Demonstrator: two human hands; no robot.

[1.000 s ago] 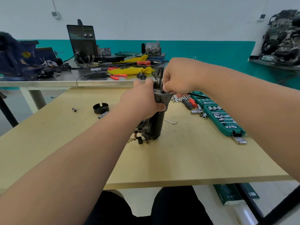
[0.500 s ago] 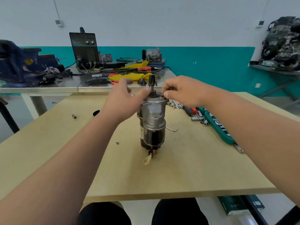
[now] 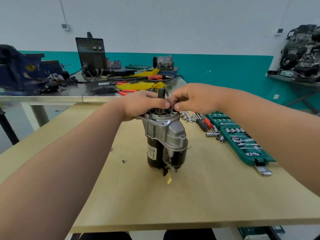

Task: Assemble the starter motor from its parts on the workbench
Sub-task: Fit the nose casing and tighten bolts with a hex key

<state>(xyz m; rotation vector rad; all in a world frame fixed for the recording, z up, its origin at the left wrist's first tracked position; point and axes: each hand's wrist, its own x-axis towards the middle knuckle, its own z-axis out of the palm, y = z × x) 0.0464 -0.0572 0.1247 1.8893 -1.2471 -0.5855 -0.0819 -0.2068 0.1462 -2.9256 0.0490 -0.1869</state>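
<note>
**Head view: starter motor upright on the workbench, both hands at its top**

In the head view, the starter motor (image 3: 166, 142) is seen standing upright near the middle of the wooden workbench (image 3: 207, 196), silver nose housing uppermost and black body below. Its shaft (image 3: 161, 94) is pointed straight up between the two hands. A yellow tag (image 3: 169, 178) is seen at the motor's base, lying on the board.

The left hand (image 3: 143, 104) is laid over the left side of the housing's top flange. Its fingers are curled and pressed together round the rim, just beside the shaft. The right hand (image 3: 194, 99) is held at the right side of the rim, with thumb and forefinger drawn together in a pinch at the housing's edge. Whether a small part is caught between them cannot be told.

A small loose nut (image 3: 123, 161) is seen on the board to the left of the motor, well apart from it. To the right, an open green socket set (image 3: 242, 141) is laid out, with a red-and-black screwdriver (image 3: 204, 124) and loose sockets near it.

Behind the workbench, a metal table (image 3: 52, 97) is seen, on which a black welding machine (image 3: 91, 54), yellow cloth (image 3: 140, 85) and a blue vise (image 3: 17, 70) are placed.
</note>
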